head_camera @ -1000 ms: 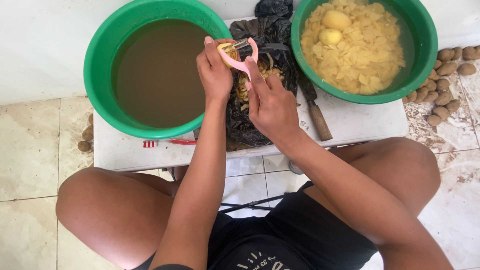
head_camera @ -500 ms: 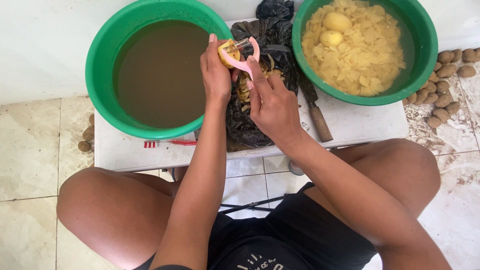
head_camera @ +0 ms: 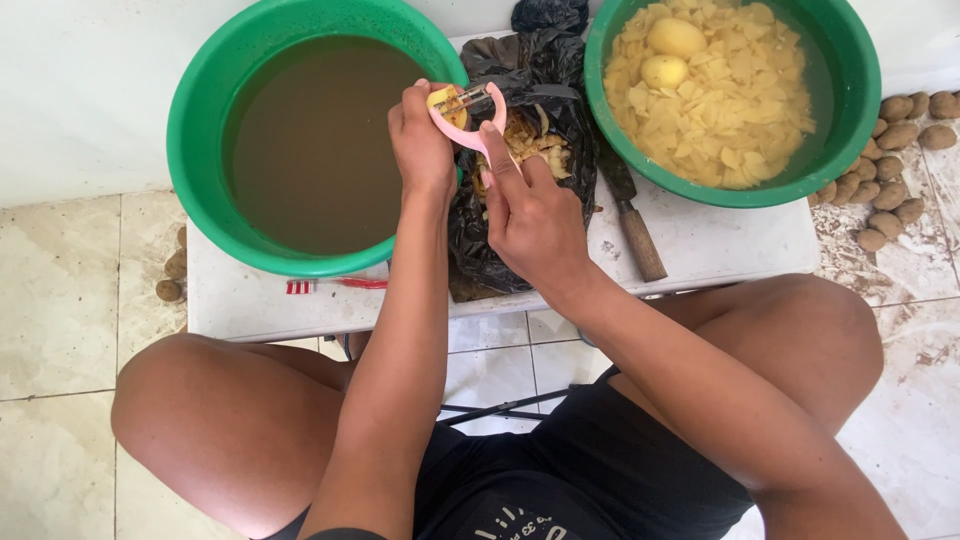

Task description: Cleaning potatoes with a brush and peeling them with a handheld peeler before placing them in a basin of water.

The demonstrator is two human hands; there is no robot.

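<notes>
Left hand (head_camera: pixel 420 140): I grip a small potato (head_camera: pixel 441 101) over the worktop's far edge, between the two basins.
Right hand (head_camera: pixel 530 215): I am clenched on the pink peeler (head_camera: pixel 470 120), its blade on the potato.
Done: the potato shows mostly yellow, so I judge it nearly peeled; the right basin (head_camera: pixel 860 110) holds slices and two peeled potatoes (head_camera: pixel 668 52); peelings lie on the black bag (head_camera: pixel 530 150).
Left: a heap of unpeeled potatoes (head_camera: pixel 890 190) waits on the floor, right of the worktop.
Edges: the murky-water basin (head_camera: pixel 200 180) touches my left wrist; a knife (head_camera: pixel 630 215) lies just beside my right hand.
Room: tight between the basins; the near edge has bare space, with a toothbrush (head_camera: pixel 335 286) at the left.
</notes>
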